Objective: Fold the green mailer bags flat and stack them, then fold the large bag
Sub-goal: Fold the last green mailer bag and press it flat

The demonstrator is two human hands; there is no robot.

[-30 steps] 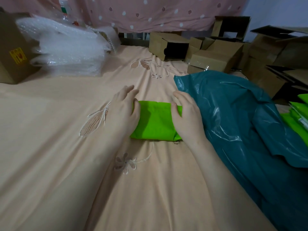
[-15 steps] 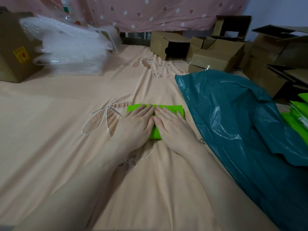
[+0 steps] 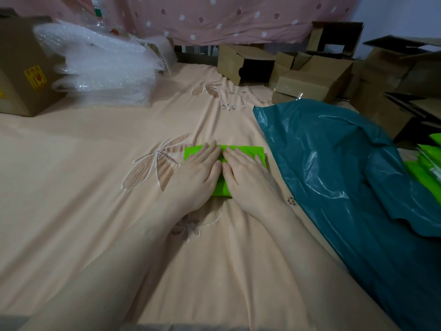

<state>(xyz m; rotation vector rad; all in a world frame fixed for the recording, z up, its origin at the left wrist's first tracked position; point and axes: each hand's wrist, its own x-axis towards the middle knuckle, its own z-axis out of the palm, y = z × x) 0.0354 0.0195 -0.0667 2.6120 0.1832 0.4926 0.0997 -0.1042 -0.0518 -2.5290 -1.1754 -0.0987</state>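
A folded bright green mailer bag (image 3: pixel 249 150) lies on the peach bedsheet (image 3: pixel 95 187) at the centre. My left hand (image 3: pixel 198 174) and my right hand (image 3: pixel 249 176) rest flat on it side by side, palms down, index fingers almost touching, covering most of it. Neither hand grips it. To the right spreads the large teal plastic bag (image 3: pixel 346 177), crumpled and unfolded. More green mailer bags (image 3: pixel 427 163) lie at the far right edge, partly cut off by the frame.
A pile of bubble wrap (image 3: pixel 102 68) and a brown carton (image 3: pixel 21 68) stand at the back left. Several cardboard boxes (image 3: pixel 310 77) crowd the back right. A pink dotted curtain (image 3: pixel 238 17) hangs behind.
My hands slid from the bag's two outer ends to its middle and now lie flat together on it. The bag looks flatter and sits slightly further from me.
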